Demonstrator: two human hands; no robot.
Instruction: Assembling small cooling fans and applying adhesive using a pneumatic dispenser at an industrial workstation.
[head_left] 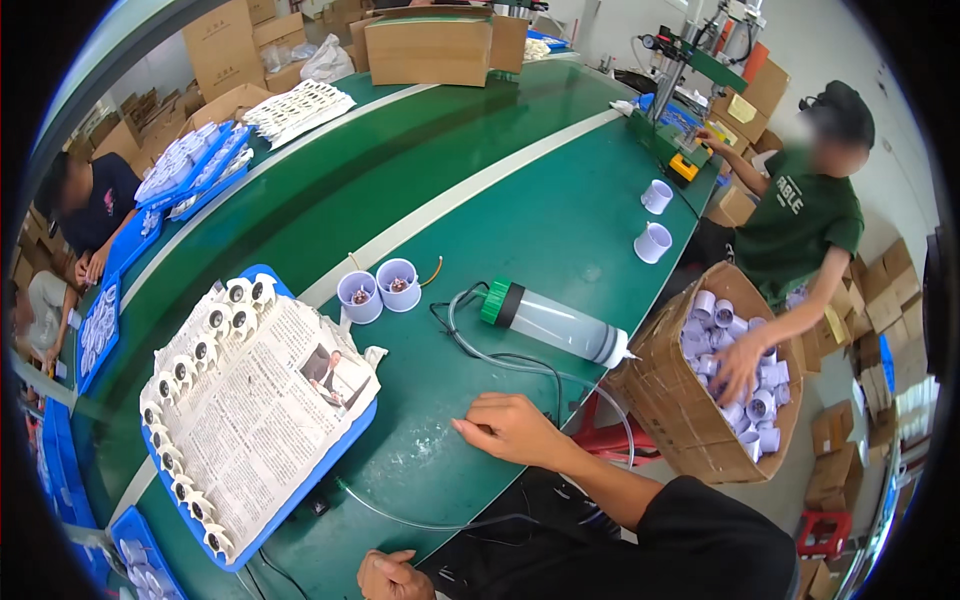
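My right hand (510, 428) rests at the near edge of the green table, its fingers curled in and nothing seen in them. Low in the view my left hand (392, 576) hangs just off the edge, loosely closed, with no object visible in it. Beyond my right hand lies a clear dispensing syringe (562, 325) with a green cap, a hose and a pale filling. To its left stand two white plastic cups (360, 297) with small metal parts and wires inside. A blue tray (345, 430) lined with newspaper (250, 420) holds several white curved pieces with dark round centres (203, 352).
Near the right edge stand two white cups (653, 243). A cardboard box (650, 400) full of white cups is beside the table, a co-worker's hand (738, 368) in it. That person's other hand is at a green press (675, 140). Blue trays (125, 245) line the far left.
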